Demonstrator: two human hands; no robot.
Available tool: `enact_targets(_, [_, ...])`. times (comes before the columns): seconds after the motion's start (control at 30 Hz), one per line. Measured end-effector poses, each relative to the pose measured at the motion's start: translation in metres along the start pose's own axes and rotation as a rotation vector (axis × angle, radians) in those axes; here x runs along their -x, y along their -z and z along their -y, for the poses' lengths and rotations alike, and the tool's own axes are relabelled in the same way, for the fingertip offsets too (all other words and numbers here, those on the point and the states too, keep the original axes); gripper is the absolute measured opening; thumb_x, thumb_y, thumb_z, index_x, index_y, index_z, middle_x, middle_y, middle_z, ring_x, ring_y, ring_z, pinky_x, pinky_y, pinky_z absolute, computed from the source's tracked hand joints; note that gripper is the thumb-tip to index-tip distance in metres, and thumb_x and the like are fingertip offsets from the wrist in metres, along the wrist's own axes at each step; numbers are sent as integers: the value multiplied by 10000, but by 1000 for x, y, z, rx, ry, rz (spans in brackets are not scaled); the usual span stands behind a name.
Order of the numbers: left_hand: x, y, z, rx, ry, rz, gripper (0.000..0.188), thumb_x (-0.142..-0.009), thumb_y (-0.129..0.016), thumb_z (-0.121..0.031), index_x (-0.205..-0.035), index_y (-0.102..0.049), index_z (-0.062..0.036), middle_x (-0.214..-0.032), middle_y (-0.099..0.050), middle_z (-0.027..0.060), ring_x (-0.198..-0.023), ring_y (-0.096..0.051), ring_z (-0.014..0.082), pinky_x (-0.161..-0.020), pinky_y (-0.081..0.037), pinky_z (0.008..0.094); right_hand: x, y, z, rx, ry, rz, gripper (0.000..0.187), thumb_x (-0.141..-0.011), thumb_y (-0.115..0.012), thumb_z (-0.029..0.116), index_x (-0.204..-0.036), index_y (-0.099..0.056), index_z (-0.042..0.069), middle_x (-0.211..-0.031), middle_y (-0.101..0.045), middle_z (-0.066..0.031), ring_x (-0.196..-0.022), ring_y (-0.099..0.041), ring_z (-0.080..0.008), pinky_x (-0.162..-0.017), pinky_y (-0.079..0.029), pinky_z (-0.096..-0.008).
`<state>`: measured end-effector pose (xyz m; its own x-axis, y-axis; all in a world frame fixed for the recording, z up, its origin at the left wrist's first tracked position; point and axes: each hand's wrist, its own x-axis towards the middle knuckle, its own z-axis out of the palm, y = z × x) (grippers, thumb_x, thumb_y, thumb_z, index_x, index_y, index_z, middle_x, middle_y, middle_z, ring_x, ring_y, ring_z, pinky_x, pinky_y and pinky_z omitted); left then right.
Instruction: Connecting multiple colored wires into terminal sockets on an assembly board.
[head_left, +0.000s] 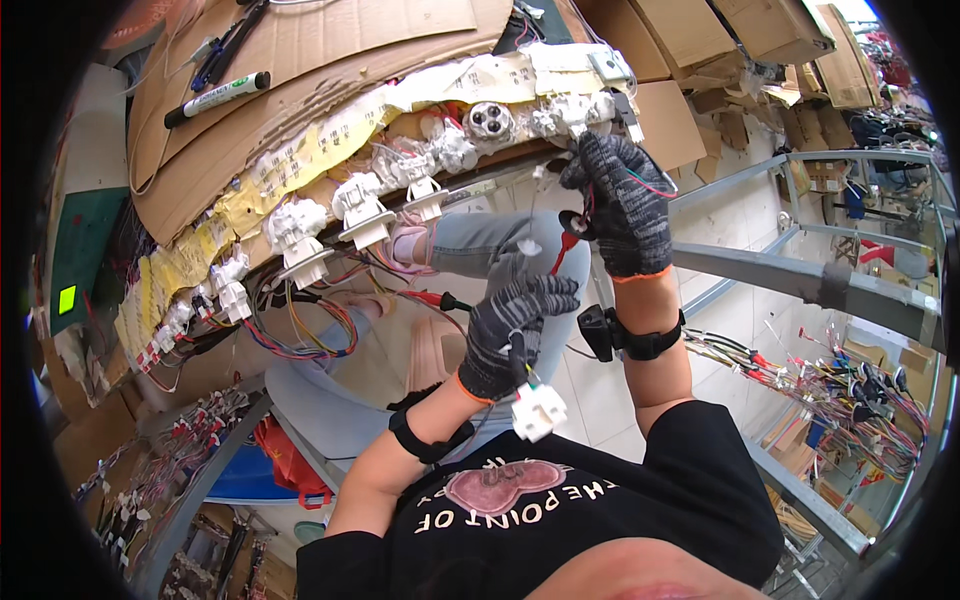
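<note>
Both hands wear dark grey striped knit gloves with orange cuffs. My left hand [515, 335] is closed on a cable, its fingers pointing right. A white plug connector [540, 412] hangs from this cable below the palm. Higher and to the right, my right hand [625, 205] is closed around thin wires at the right end of the connector board. A black round-ended part with a red sleeve [567, 242] hangs beside that hand. Next to its fingertips sits a white connector socket [575, 112] on the board edge. What the fingertips pinch is partly hidden.
White sockets [362, 207] line the board's edge, with a round several-hole socket [490, 121] among them. Colored wires [310, 335] hang below. A marker [217, 99] lies on cardboard [330, 45]. Metal rails [800, 285] and wire bundles [850, 400] stand at right; a green-lit display [67, 299] is left.
</note>
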<state>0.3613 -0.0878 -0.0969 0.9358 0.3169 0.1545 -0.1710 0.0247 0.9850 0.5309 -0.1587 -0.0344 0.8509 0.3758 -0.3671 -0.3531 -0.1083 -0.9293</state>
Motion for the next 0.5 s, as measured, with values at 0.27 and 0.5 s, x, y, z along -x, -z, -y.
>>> enact_targets(0.27, [-10,0,0,-98,6,-14,195,-832,-579,-74,-979,-681,5,-992,-676,129,-895,-657,229,-802,-521,322,12,-19,-4,92,138,32,218,-745,-795,78,-901,-678,-18,-869,-692,-74,-771,-633,-110,-731,-521,-271])
enact_targets(0.5, [-12,-8,8,-296,5,7,211,-804,-560,14,-986,-668,14,-958,-667,133,-866,-661,223,-762,-518,301,13,-29,-14,45,183,-45,203,-759,-774,55,-923,-683,-21,-852,-688,-56,-759,-622,-100,-709,-512,-256])
